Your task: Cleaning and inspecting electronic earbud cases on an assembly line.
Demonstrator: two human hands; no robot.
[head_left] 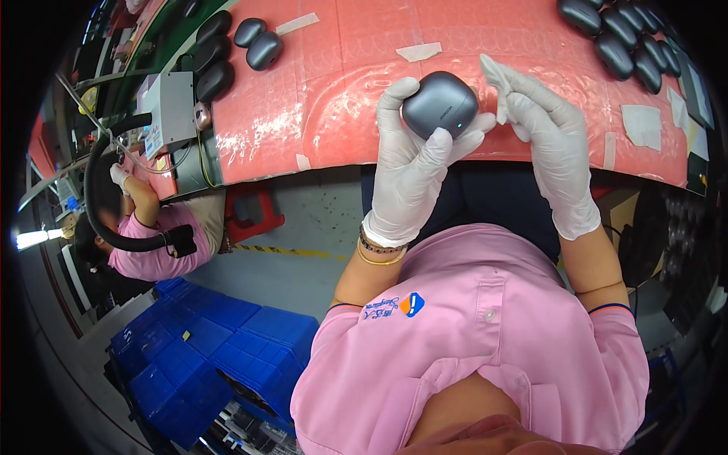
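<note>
My left hand [406, 178], in a white glove, holds a glossy dark grey earbud charging case [432, 106] over the near part of the red-covered table. A small green light glows on the case's front. Its fingers and thumb wrap the lower sides and leave the top face bare. Just to the right, my right hand [557, 144], also gloved, pinches a small folded white cloth [495, 80] between thumb and fingers. A gap separates the cloth from the case.
The red sheet [341, 98] covers the curved table. Several similar cases [618, 57] lie at the far right, two more cases [264, 51] at the far left. Left stand a grey box [171, 110] and black hose [91, 189]. A co-worker [163, 246] sits beyond; blue crates [205, 349] lie below.
</note>
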